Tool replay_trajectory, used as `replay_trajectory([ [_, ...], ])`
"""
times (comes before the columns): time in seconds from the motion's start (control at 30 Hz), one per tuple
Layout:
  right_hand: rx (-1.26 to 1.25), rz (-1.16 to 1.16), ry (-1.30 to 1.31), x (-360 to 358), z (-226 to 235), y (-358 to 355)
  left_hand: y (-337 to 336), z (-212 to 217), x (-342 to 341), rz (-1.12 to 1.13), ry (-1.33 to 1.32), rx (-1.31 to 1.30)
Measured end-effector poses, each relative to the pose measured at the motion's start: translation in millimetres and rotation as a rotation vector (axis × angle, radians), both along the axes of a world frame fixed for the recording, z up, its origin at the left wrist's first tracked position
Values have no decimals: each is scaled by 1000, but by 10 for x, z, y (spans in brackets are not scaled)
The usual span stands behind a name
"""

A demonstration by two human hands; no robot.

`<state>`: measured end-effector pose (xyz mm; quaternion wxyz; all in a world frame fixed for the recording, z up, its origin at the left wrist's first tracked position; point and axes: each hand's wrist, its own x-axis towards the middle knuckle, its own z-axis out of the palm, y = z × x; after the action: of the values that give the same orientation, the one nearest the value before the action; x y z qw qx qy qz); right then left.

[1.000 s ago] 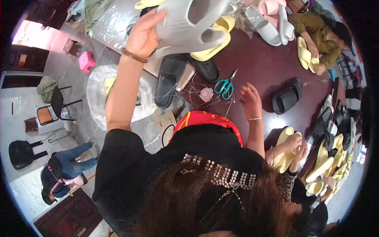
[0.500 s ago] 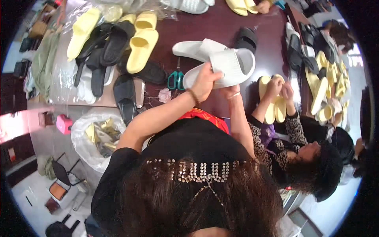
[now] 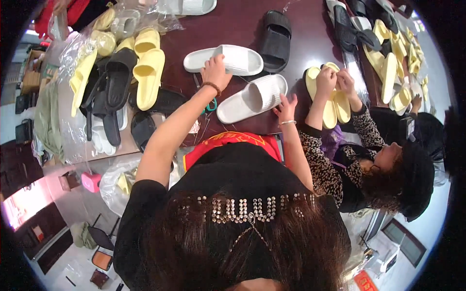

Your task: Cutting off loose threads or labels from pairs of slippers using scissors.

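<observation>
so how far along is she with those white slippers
Both white slippers lie flat on the table now. The left hand rests on the far white slipper; the right hand touches the near white slipper. The scissors lie unused beside them. The mixed heap of yellow and black slippers looks unsorted.

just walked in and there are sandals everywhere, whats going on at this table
A person at a dark table is handling two white slide sandals. The left hand rests on the far white slide; the right hand touches the near white slide. Beside them, a co-worker holds a pair of yellow slides. More yellow, black and white slides lie around, with teal-handled scissors nearby.
</observation>
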<state>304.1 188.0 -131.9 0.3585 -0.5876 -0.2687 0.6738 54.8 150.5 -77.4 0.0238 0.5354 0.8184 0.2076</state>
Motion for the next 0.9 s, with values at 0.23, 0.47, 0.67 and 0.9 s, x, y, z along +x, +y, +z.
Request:
replay_trajectory([
  [0.23,815,326,-922,-339,-47,216,137,-131,1,-29,-431,22],
  [0.47,482,755,-758,-463,234,464,-314,-175,-266,-213,-345,153],
  [0.67,743,914,-857,-587,420,144,-997,-246,-185,110,-290,-448],
  [0.9,1124,1001,-1076,-993,271,-301,-1026,-370,-97,237,-209,-427],
])
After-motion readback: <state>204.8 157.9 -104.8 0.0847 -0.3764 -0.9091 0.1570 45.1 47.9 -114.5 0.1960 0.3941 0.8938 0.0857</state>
